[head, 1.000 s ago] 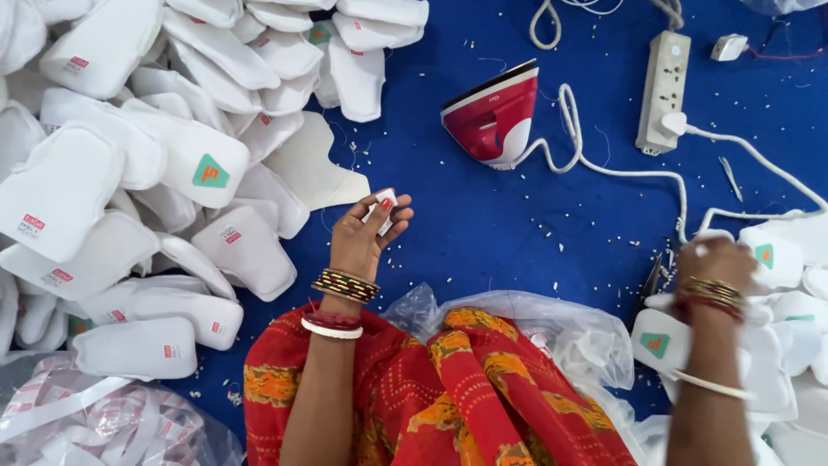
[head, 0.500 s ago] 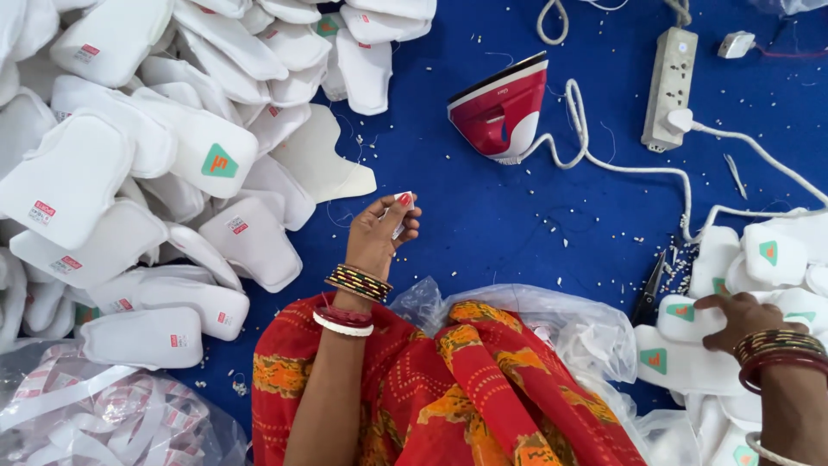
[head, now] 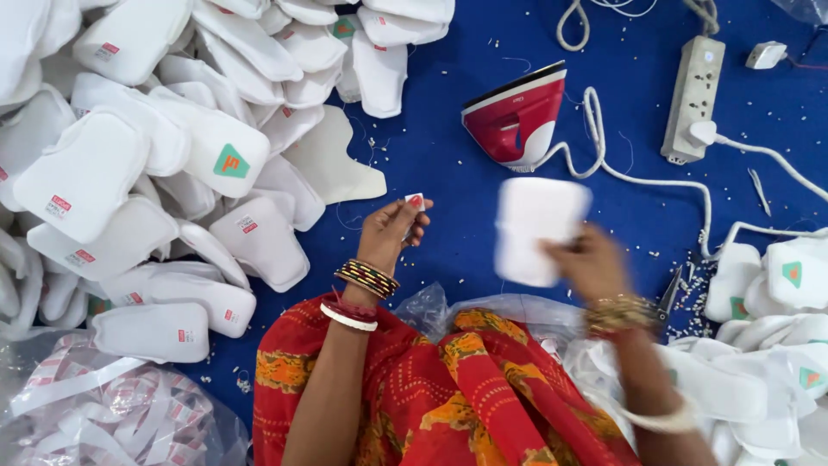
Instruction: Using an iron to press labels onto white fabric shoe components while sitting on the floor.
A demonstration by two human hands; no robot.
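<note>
Blue floor cloth (head: 448, 173) carries white pads heaped at its left edge (head: 129, 173) and a red iron (head: 517, 121) near the top. Right hand (head: 591, 263), blurred, grips a white pad (head: 535, 229) mid-cloth. Left hand (head: 392, 233) pinches a small red-and-white sticker (head: 415, 201).

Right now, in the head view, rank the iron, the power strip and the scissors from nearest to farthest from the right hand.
1. Scissors, just right of the right hand.
2. Iron, above it.
3. Power strip, top right.
</note>
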